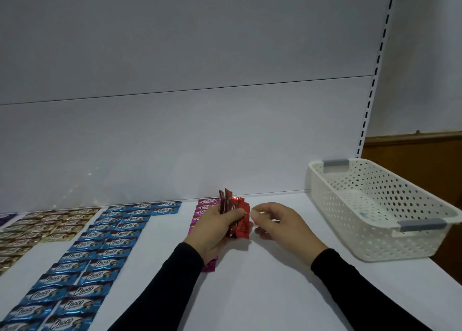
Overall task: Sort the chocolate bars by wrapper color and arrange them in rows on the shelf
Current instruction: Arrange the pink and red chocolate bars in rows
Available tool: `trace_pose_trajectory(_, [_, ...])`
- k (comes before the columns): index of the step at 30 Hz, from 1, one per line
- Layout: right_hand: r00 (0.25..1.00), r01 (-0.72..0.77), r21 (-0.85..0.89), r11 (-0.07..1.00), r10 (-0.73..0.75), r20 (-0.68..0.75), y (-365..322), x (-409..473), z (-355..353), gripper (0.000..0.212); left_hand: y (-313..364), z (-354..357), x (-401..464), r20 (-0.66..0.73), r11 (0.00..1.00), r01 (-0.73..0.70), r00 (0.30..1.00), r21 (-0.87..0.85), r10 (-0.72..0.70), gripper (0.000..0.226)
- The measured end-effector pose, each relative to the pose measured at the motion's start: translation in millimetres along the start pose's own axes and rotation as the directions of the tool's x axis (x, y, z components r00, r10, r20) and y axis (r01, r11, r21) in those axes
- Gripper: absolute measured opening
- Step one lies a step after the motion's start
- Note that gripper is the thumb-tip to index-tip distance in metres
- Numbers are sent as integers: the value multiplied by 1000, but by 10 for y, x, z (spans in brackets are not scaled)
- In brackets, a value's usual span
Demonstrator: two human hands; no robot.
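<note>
Blue bars [82, 263] lie left of the left hand [215, 227], which grips red bars [236, 217] (upright); the right hand [280, 224] just beside hangs loosely curled, holding nothing.

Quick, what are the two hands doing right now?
Left hand: grips a bunch of red chocolate bars.
Right hand: holds nothing, fingers loosely curled beside the bars.

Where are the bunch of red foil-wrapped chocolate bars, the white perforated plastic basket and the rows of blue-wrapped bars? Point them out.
red foil-wrapped chocolate bars [241, 222]: head view, front wrapper's face.
white perforated plastic basket [375, 240]: head view, near side wall.
blue-wrapped bars [102, 252]: head view, a mid-row wrapper.
</note>
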State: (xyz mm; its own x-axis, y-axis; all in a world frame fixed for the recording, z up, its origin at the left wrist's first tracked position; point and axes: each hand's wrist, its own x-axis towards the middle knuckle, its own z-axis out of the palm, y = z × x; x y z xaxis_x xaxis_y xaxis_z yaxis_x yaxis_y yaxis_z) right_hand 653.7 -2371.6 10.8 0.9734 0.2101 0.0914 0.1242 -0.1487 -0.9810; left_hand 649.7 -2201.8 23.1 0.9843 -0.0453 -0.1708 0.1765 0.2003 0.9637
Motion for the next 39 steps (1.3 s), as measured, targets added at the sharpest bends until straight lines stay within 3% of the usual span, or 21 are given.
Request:
trace_pose_trajectory(2, [999,-17,24,1000,16,51,-46,-4,81,28,-29,-37,-11,-11,999,-27,1000,-34,27,22])
trace_pose_trajectory(7, [999,-32,128,991,27,37,-76,36,184,14,-40,-102,9,-23,989,-54,998,-135,51,24])
trace_pose_trajectory(14, [990,-117,308,944,136,-43,-70,237,229,9,4,-244,91,-48,993,-114,992,28,115,20])
trace_pose_trajectory(15, [989,-89,283,955,119,-90,-63,276,207,8,19,-299,113,-79,992,-123,989,40,126,20])
trace_pose_trajectory(16, [984,-44,139,989,67,-164,-35,326,166,6,34,-365,138,-115,991,-126,985,31,129,21])
trace_pose_trajectory(17, [975,8,-119,993,-34,-219,-3,358,96,6,65,-420,150,-153,991,-129,980,17,131,20])
trace_pose_trajectory(19, [972,80,-616,783,-198,-125,103,434,25,9,100,-541,172,-208,990,-133,971,-46,121,18])
trace_pose_trajectory(20, [979,110,-738,666,-202,-36,152,467,12,11,116,-583,173,-221,988,-141,968,-69,122,16])
trace_pose_trajectory(21, [983,137,-780,611,-181,31,187,488,-1,15,124,-614,184,-232,986,-148,965,-83,125,14])
trace_pose_trajectory(23, [985,162,-753,638,-148,86,217,493,-27,18,141,-652,187,-257,982,-158,958,-108,126,11])
trace_pose_trajectory(28, [974,67,-646,760,-191,-123,215,495,-129,13,148,-704,222,-296,977,-172,947,-130,127,9])
trace_pose_trajectory(35, [986,119,-737,666,-168,7,251,577,-56,11,127,-715,259,-308,979,-154,946,-136,106,7])
trace_pose_trajectory(39, [987,72,-809,583,-159,-27,299,663,34,35,113,-711,274,-308,983,-149,945,-111,108,8])
